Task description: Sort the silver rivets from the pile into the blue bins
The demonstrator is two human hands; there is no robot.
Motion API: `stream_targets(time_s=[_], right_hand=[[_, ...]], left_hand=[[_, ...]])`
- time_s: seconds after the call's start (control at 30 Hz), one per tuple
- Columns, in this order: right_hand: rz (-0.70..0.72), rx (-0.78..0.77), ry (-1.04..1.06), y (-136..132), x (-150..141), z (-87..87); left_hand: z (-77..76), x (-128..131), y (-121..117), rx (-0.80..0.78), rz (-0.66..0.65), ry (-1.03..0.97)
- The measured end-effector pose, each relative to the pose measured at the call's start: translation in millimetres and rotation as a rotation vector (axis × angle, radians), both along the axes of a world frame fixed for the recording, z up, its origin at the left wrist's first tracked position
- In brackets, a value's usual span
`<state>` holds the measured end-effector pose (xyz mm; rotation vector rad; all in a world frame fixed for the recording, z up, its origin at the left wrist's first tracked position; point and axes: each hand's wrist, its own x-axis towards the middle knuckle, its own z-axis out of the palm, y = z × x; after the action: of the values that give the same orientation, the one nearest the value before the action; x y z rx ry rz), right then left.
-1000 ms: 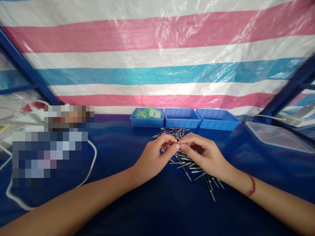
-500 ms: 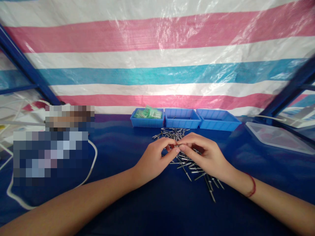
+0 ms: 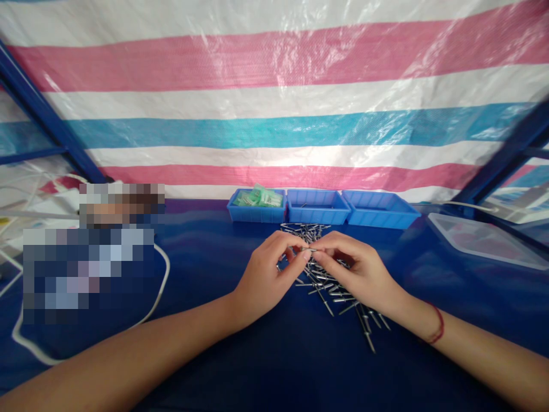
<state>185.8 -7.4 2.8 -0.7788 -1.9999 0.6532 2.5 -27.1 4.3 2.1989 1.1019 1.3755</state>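
Observation:
Above a loose pile of silver blind rivets (image 3: 319, 286), my two hands meet fingertip to fingertip. One thin rivet (image 3: 307, 249) spans the gap between them, lying roughly level. My left hand (image 3: 268, 274) pinches its left part between thumb and forefinger. At the other end, the thumb and fingers of my right hand (image 3: 362, 269) are closed on it. Fingertips cover much of the rivet. Part of the pile lies hidden behind and beneath both hands, with several rivets spilling toward me below my right hand.
Three blue bins stand in a row behind the pile: the left bin (image 3: 257, 216) holds green packets (image 3: 259, 197), the middle bin (image 3: 318, 216) a few small pieces, then the right bin (image 3: 381, 218). A translucent tray or lid (image 3: 484, 243) lies right. A white cable (image 3: 165, 274) and blurred-out person are left.
My left hand has shifted slightly and its fingers have opened out a little, so more of the rivet shows between the fingertips. My right hand has barely moved.

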Motion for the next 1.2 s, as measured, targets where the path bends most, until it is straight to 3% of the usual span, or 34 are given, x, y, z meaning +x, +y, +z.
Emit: stream_targets(time_s=[0.47, 0.57, 0.67, 0.87, 1.03, 1.2], right_hand=[[0.081, 0.113, -0.074, -2.6, -1.7, 5.7], [-0.013, 0.115, -0.057, 2.7, 2.4, 7.1], [-0.198, 0.181, -0.091, 16.3, 11.7, 11.2], [-0.570, 0.376, -0.410, 59.8, 31.7, 22.7], [-0.650, 0.375, -0.680, 96.0, 28.3, 31.9], [-0.692, 0.309, -0.940, 112.9, 20.1, 39.4]], left_hand=[[1.2, -0.2, -0.9, -0.018, 0.007, 0.018], [-0.9, 0.7, -0.9, -0.086, -0.001, 0.008], [-2.8, 1.4, -0.6, -0.122, 0.001, 0.000], [-2.5, -0.1, -1.3, -0.060, -0.092, 0.127], [-1.3, -1.5, -2.5, 0.019, -0.165, 0.255], [2.1, -6.0, -0.7, 0.081, -0.125, 0.463]])
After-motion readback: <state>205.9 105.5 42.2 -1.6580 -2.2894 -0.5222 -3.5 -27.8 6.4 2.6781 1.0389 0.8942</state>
